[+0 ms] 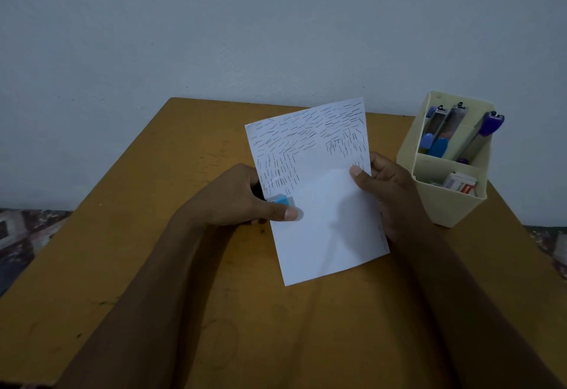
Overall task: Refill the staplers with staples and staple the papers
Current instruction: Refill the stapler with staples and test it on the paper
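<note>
White staple-studded paper sheets (pixel 325 220), held mid-frame over the ochre wooden counter (pixel 147 250): right hand (pixel 388 192) pinches the right edge, left hand (pixel 233 201) clamps its fingers (pixel 285 213) on a small blue stapler (pixel 280 200) at the left edge. Squeeze squarely over bare paper.

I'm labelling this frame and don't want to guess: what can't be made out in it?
All in the head view:
- The blue stapler is mostly hidden by the left hand and the paper; only a blue tip shows.
- The right hand has its fingers behind the paper; only the thumb shows.
- One sheet or several: the edges are too thin to tell.
- The staple boxes in the organizer have print too small to read and sit partly behind its wall.
</note>
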The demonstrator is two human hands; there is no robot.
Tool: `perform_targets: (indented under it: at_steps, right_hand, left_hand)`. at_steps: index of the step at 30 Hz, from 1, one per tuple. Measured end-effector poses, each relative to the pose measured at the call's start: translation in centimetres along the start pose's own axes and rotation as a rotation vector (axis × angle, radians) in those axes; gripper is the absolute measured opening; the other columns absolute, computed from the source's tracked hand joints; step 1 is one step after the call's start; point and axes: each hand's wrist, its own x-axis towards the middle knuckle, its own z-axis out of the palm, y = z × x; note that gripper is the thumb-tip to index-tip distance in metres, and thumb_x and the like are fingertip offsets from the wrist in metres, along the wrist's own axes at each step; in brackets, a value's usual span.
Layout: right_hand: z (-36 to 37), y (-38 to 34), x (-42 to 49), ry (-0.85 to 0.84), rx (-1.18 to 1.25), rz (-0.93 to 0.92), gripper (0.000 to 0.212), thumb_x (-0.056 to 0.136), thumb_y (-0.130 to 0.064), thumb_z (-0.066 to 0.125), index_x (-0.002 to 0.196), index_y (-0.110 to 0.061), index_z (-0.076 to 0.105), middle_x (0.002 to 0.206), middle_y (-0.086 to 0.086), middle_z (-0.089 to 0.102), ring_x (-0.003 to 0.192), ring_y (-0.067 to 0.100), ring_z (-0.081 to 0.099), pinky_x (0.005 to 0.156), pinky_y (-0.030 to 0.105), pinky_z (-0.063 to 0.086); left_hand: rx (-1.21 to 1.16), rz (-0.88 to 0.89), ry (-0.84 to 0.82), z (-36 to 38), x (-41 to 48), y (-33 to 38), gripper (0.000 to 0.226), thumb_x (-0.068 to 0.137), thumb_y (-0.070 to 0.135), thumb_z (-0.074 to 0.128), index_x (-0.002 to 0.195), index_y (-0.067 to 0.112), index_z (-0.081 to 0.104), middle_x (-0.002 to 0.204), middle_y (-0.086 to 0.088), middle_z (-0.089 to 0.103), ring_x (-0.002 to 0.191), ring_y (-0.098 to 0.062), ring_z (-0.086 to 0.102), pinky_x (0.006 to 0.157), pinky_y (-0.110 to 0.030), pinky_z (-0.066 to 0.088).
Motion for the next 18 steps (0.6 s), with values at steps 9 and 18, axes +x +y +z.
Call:
perform_targets:
  at_steps: [9,18]
  right_hand:
    - [-0.06,0.04,0.03,-0.004,-0.012,0.013,0.029,0.094,-0.009,0.05,0.121,-0.014,0.058,0.118,0.001,0.066,0.105,0.02,0.064,0.09,0.04,0.051]
    - [0.15,0.2,0.02,-0.014,-0.013,0.016,0.029,0.093,-0.01,0.05,0.122,-0.014,0.057,0.118,0.0,0.067,0.104,0.018,0.065,0.087,0.036,0.053]
  left_hand:
    - [-0.037,0.058,0.03,0.23,0.09,-0.42,0.026,0.073,0.045,0.079,0.093,0.032,0.069,0.099,0.005,0.074,0.072,-0.044,0.062,0.062,-0.041,0.048]
    - [-0.049,0.083,0.04,0.41,0.35,-0.83,0.039,0.067,0.05,0.079,0.097,0.029,0.066,0.097,0.0,0.073,0.072,-0.041,0.065,0.057,-0.035,0.05]
